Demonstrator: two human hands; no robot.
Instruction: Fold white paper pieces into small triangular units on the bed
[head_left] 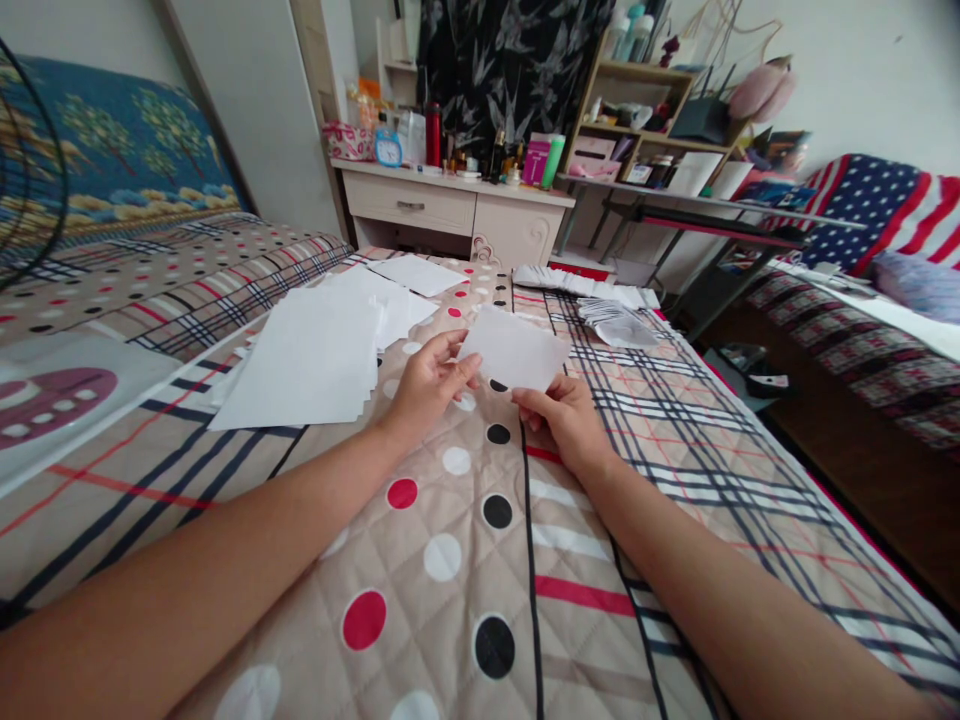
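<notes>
Far to the left of the small paper, a blue cloth (127, 150) with trees on it covers the wall side of the bed. Nearer, still left of the small paper, a pile of paper (307, 360) lies flat on the blanket (465, 560). The sheets are white and a bit spread out. The blanket has red, black and white dots and many stripes.

The left hand (427, 385) is at the left edge of the small paper. Its thumb and fingers are pinched shut on that edge. The small paper (517, 355) is white and is held up a little above the blanket, in the middle between the two hands. The right hand (566, 415) is at the bottom right edge of the small paper. Its fingers are curled and closed, and they pinch that edge too.

Behind the small paper, far back, a white desk (450, 205) stands by the wall with a blue clock (388, 150) on top. Just behind and to the right of the small paper, some folded white pieces (611, 320) lie on the blanket. Far to the right of the small paper, a flag cloth (885, 210) with stars and red stripes lies on another bed.
</notes>
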